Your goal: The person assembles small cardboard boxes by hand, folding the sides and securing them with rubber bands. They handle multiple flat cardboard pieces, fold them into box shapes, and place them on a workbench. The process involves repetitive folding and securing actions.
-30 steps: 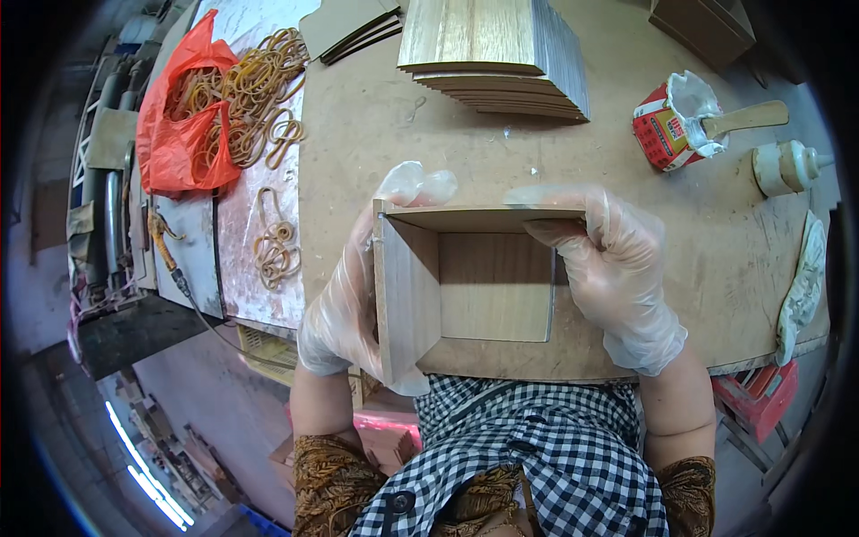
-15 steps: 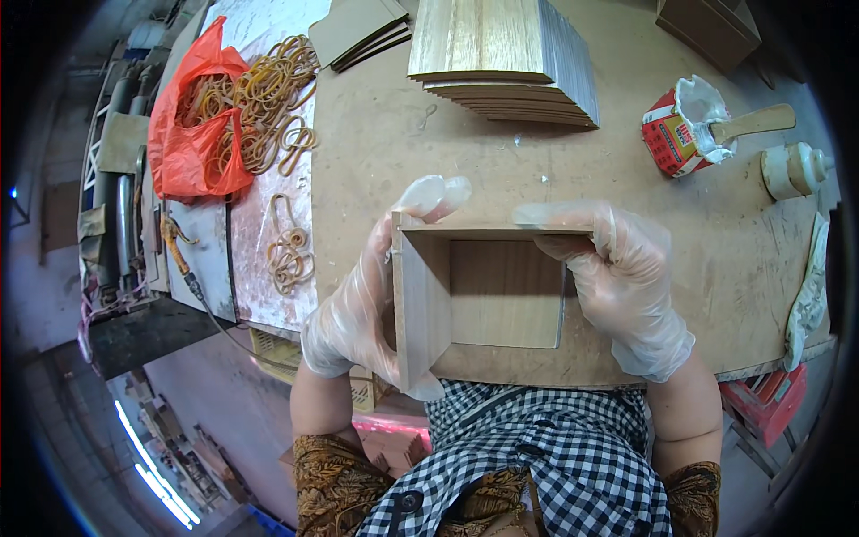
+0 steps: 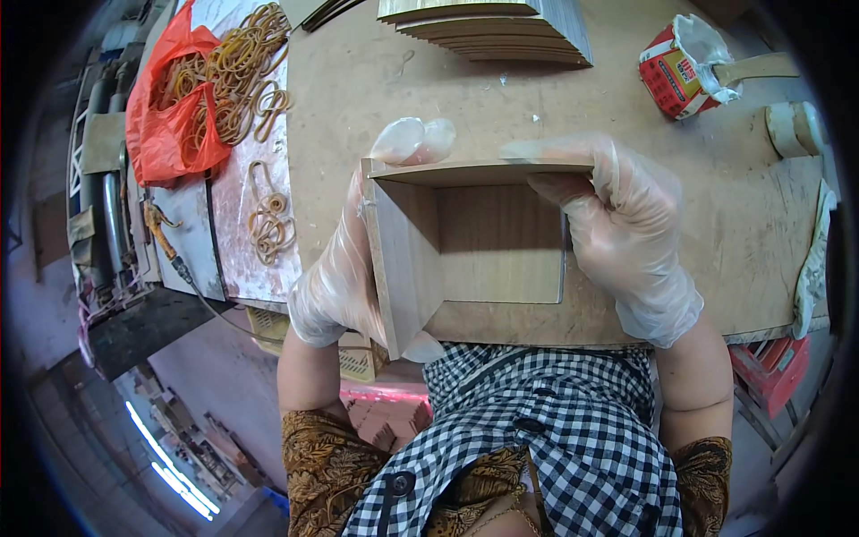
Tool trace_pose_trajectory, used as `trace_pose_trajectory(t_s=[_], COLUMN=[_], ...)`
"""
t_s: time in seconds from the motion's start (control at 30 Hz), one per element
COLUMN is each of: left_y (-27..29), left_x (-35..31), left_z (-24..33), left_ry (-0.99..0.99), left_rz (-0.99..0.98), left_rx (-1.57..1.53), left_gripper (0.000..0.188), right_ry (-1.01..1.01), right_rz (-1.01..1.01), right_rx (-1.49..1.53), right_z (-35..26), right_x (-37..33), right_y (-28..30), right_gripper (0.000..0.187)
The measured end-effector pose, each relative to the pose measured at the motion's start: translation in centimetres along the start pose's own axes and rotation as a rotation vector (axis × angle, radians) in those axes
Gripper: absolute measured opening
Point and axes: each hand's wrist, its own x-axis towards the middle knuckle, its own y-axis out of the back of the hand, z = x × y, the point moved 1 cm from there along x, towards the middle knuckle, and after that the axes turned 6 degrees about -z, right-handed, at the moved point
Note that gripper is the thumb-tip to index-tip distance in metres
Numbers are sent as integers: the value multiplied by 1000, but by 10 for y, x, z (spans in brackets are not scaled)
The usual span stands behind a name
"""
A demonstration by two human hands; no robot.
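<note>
Two clear plastic gloves cover my hands. Between them is a partly assembled wooden box (image 3: 501,251), made of a left side panel (image 3: 410,255), a far panel (image 3: 488,174) and a panel at the bottom of the opening. Its right and near sides have no panel. My left hand (image 3: 335,277) is closed round the left panel from outside, fingers at the far corner and thumb at the near end. My right hand (image 3: 631,242) pinches the far panel's right end, thumb on the inner face and fingers on the outer.
Beyond the box lies a stack of wooden panels (image 3: 501,34). A red tub of white paste (image 3: 671,76) with a wooden stick (image 3: 761,68) and a white bottle (image 3: 792,130) stand right. Rubber bands (image 3: 237,80) spill from a red plastic bag (image 3: 148,134) at left.
The view has shifted, so the table and its things sit higher in the picture. The box seems slightly tilted compared with before; both hands keep their grip.
</note>
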Motion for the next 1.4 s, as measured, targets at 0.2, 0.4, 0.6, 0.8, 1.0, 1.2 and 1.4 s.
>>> trace_pose_trajectory(t_s=[0.2,0.4,0.6,0.8,1.0,1.2,1.4], left_y=[0,0,1,0,-3,-7,-17], left_x=[0,1,2,1,-1,-7,-16], left_z=[5,4,4,5,11,14,12], left_ry=[3,8,19,37,42,28,-10], left_rz=[-26,-22,-46,-65,-63,-37,2], left_rx=[50,53,74,106,132,138,131], left_gripper=[175,174,172,171,170,168,167], right_ry=[-92,-66,-55,50,-25,-36,-15], right_rz=[-132,-160,-129,9,-2,-40,14], right_rx=[-28,-26,2,-5,42,152,350], right_z=[-5,-3,-3,0,5,2,11], right_x=[-3,-7,-7,-3,-4,-3,2], right_y=[6,6,6,-2,-5,-3,-4], right_gripper=[37,38,35,36,35,37,39])
